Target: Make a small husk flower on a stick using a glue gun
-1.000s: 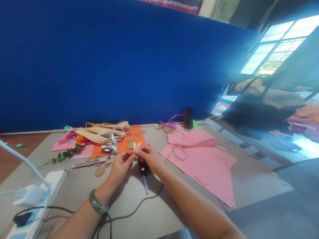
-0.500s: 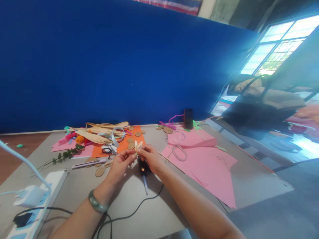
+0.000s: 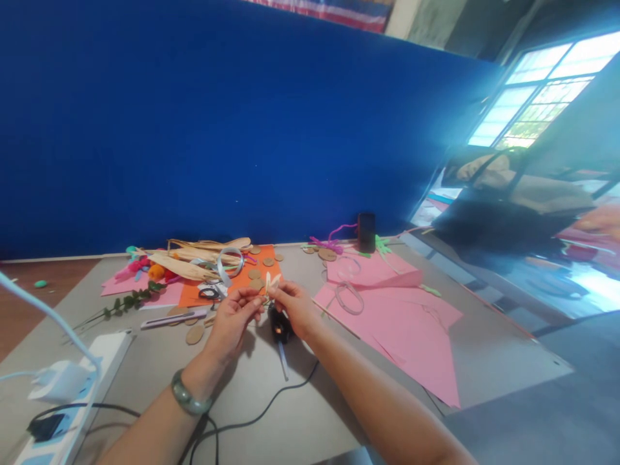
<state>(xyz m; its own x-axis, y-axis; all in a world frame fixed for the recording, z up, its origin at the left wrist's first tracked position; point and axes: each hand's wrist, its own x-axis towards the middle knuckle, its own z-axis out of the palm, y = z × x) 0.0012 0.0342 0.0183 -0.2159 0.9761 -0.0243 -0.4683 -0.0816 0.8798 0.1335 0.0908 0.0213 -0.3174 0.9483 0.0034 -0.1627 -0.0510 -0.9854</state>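
Both hands meet over the middle of the grey table (image 3: 310, 420). My left hand (image 3: 234, 318) and my right hand (image 3: 294, 306) each pinch a small pale leaf-like craft piece (image 3: 270, 282) whose two tips stick up between the fingertips. A green bangle (image 3: 188, 398) circles my left wrist. Directly below the hands lies a black glue gun (image 3: 279, 326) with an orange glow, a glue stick poking out of its back and its black cord running toward me.
Pink paper sheets (image 3: 402, 323) with clear ribbon loops lie to the right. An orange sheet (image 3: 237, 278) with brown card discs, dried leaves, scissors (image 3: 209, 293), a cutter and a green sprig lie left. A white power strip (image 3: 72, 381) sits at the near left. A dark phone (image 3: 367, 231) stands by the blue wall.
Both hands stayed together and rose slightly away from me. The pale piece turned a little in the fingers, its tips now leaning to the right.
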